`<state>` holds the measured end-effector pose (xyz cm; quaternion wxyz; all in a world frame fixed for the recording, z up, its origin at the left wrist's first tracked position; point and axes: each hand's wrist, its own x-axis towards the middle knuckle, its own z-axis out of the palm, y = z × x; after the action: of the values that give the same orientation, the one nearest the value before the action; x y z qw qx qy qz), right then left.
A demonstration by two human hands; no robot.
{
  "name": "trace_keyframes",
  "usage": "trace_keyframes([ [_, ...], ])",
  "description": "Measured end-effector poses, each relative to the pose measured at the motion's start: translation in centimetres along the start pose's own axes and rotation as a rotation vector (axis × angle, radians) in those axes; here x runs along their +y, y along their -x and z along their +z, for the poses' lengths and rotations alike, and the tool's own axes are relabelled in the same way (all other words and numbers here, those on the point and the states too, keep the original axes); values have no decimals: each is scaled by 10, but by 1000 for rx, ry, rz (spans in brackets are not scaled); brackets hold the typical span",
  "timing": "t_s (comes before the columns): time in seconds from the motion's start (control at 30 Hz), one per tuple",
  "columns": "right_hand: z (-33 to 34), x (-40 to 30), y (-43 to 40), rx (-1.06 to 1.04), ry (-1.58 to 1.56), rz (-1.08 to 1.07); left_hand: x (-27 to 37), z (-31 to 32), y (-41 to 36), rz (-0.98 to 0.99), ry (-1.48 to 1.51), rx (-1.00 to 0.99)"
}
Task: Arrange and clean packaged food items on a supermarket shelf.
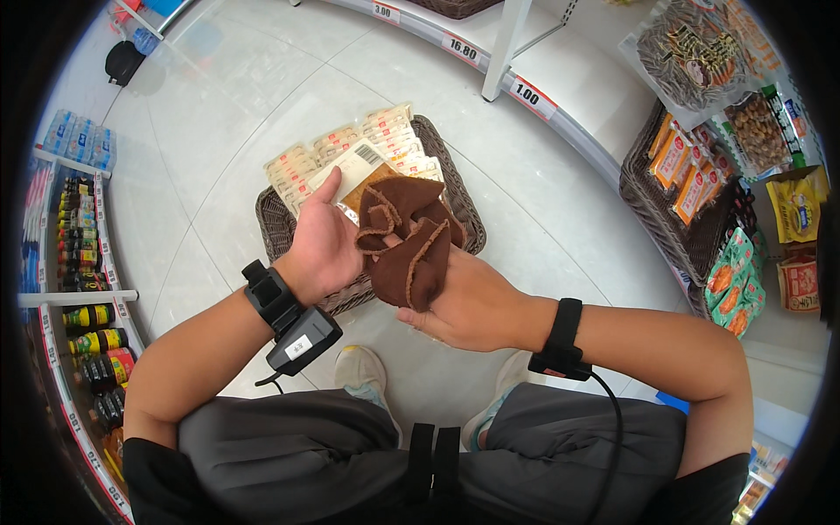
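In my right hand (482, 298) is a bunched brown cloth (413, 262) with lighter stitched edges. It lies against a flat snack packet (357, 167) that bears a barcode. My left hand (328, 246) holds this packet, thumb on its upper face and the other fingers hidden beneath. Just beyond and below the hands, a dark woven basket (462, 216) stands on the floor. Rows of similar cream-coloured packets (285, 167) fill its far part, some reaching past the rim. The cloth and hands cover much of the basket's near part.
At the right, a shelf (590, 85) carries another woven basket (646, 197) with orange packets (689, 170) and hanging snack bags (695, 62). A shelf upright (505, 52) stands ahead. Bottles (98, 341) line the left shelf, with packs of water bottles (79, 141) farther off. A cable (620, 433) hangs from my right wrist.
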<state>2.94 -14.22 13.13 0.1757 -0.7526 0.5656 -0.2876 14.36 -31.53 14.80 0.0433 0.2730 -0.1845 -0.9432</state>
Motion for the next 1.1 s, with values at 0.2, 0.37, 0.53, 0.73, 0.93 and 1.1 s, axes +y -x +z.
trace_keyframes([
  [0.2, -2, 15, 3, 116, 111, 83, -10, 12, 2, -48, -74, -9],
  [0.37, -2, 40, 0, 81, -249, 520, -19, -1, 1, -121, -25, -124],
  [0.53, -3, 80, 22, 391, -1250, 843, -39, -1, 2, -275, -188, -68],
  [0.73, -18, 80, 54, 574, -1337, 923, -83, -38, 4, -521, -485, 25],
  [0.93, -7, 88, 79, 627, -1361, 941, -133, -91, 3, -658, -986, -61],
  [1.1, -4, 87, 86, 634, -1373, 929, -163, -124, -6, -452, -1397, -78],
])
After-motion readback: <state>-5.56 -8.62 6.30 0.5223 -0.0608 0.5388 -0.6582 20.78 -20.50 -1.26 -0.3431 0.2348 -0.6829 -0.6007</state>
